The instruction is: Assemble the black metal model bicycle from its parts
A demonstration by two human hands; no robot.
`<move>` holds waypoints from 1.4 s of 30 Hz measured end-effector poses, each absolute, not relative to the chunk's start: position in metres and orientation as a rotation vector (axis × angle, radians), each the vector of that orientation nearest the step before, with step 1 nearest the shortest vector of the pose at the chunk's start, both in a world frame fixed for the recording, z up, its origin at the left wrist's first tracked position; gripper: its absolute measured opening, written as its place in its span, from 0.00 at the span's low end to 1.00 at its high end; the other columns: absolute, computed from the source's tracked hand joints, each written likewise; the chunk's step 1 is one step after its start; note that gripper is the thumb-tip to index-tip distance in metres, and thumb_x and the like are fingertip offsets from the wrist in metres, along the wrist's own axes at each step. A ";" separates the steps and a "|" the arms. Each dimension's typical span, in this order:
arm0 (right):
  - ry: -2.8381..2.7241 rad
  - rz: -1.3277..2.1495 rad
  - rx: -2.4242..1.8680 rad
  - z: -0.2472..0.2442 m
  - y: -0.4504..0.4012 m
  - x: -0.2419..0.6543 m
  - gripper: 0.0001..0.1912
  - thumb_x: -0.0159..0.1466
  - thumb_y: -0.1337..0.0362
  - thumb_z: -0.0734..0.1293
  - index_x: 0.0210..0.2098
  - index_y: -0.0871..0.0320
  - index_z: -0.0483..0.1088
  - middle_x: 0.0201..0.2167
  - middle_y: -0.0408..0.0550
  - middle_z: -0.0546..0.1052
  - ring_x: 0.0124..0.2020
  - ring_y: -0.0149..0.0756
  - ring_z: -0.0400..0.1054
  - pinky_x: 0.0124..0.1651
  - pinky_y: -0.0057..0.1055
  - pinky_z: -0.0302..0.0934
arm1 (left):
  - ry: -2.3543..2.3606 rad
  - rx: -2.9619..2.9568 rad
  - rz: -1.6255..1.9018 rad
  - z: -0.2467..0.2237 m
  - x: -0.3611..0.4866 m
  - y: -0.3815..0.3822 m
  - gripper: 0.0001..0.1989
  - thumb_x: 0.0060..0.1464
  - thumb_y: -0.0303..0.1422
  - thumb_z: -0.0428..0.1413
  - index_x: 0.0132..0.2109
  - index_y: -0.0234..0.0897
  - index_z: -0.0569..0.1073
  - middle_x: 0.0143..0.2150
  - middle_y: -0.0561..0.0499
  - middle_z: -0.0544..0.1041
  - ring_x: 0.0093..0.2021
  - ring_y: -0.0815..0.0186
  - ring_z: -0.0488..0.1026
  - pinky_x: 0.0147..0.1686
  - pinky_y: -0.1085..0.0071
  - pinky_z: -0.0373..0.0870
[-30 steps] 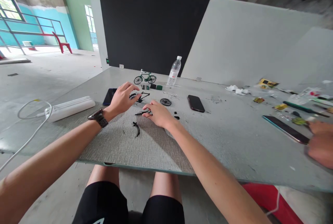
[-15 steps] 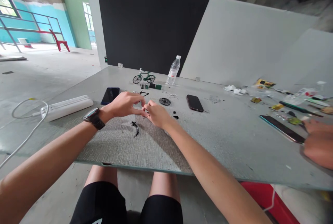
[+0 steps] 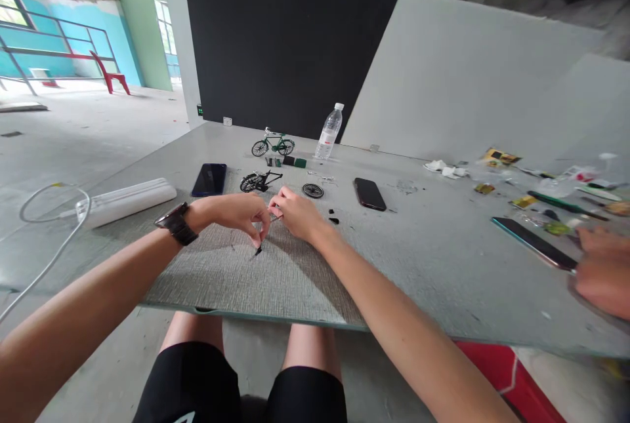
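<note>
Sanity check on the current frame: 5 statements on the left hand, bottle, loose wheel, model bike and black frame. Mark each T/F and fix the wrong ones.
1. The left hand has its fingertips at a small black piece. True.
2. The water bottle lies on its side. False: it stands upright, cap on.
3. The loose wheel rests on top of a phone. False: it lies on the table, apart from any phone.
4. The green model bicycle stands to the left of the bottle. True.
5. The black frame is gripped in the right hand. False: it lies on the table beyond the hands.
</note>
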State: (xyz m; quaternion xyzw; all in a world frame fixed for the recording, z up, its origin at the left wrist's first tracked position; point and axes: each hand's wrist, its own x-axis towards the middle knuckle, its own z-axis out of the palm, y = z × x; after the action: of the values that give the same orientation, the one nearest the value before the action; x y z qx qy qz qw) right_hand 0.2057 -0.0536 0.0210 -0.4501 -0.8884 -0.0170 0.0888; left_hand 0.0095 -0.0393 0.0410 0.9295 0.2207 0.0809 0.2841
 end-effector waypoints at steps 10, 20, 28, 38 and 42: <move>-2.485 -0.065 -1.349 0.022 -0.051 0.206 0.12 0.72 0.67 0.55 0.43 0.59 0.69 0.45 0.54 0.72 0.25 0.30 0.61 0.27 0.31 0.46 | 0.550 2.017 0.978 0.051 0.010 -0.045 0.14 0.51 0.47 0.65 0.32 0.40 0.79 0.38 0.43 0.81 0.37 0.59 0.77 0.36 0.61 0.75; -1.816 0.535 -1.050 0.020 -0.033 0.224 0.19 0.73 0.49 0.57 0.49 0.56 0.67 0.35 0.47 0.75 0.36 0.35 0.69 0.40 0.31 0.61 | 0.925 1.558 1.584 0.028 0.029 -0.029 0.13 0.52 0.39 0.64 0.42 0.34 0.80 0.40 0.43 0.81 0.33 0.66 0.75 0.25 0.70 0.70; -1.654 0.746 -0.962 0.014 -0.024 0.222 0.23 0.67 0.43 0.63 0.51 0.53 0.70 0.33 0.45 0.73 0.28 0.32 0.65 0.27 0.27 0.57 | 1.056 1.626 1.405 0.011 0.039 -0.032 0.12 0.52 0.38 0.63 0.40 0.34 0.80 0.29 0.48 0.79 0.21 0.70 0.67 0.14 0.74 0.61; -1.593 0.599 -0.962 0.025 -0.035 0.218 0.17 0.64 0.48 0.68 0.42 0.56 0.74 0.42 0.51 0.79 0.43 0.38 0.71 0.45 0.34 0.65 | 1.207 2.189 1.430 0.010 0.033 -0.034 0.06 0.57 0.33 0.60 0.40 0.41 0.82 0.35 0.50 0.83 0.30 0.65 0.73 0.34 0.67 0.71; -1.613 0.548 -0.935 0.028 -0.037 0.220 0.15 0.65 0.50 0.68 0.41 0.55 0.75 0.42 0.50 0.79 0.44 0.37 0.70 0.47 0.35 0.64 | 1.209 2.197 1.443 0.010 0.033 -0.036 0.09 0.55 0.32 0.63 0.45 0.41 0.81 0.35 0.51 0.83 0.30 0.65 0.73 0.35 0.68 0.70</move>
State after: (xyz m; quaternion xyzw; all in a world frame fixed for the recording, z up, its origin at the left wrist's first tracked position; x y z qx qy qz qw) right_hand 0.2204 -0.0368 0.0279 -0.3973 -0.6855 0.2329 0.5639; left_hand 0.0328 -0.0356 0.0099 0.7535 0.4146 0.4949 0.1243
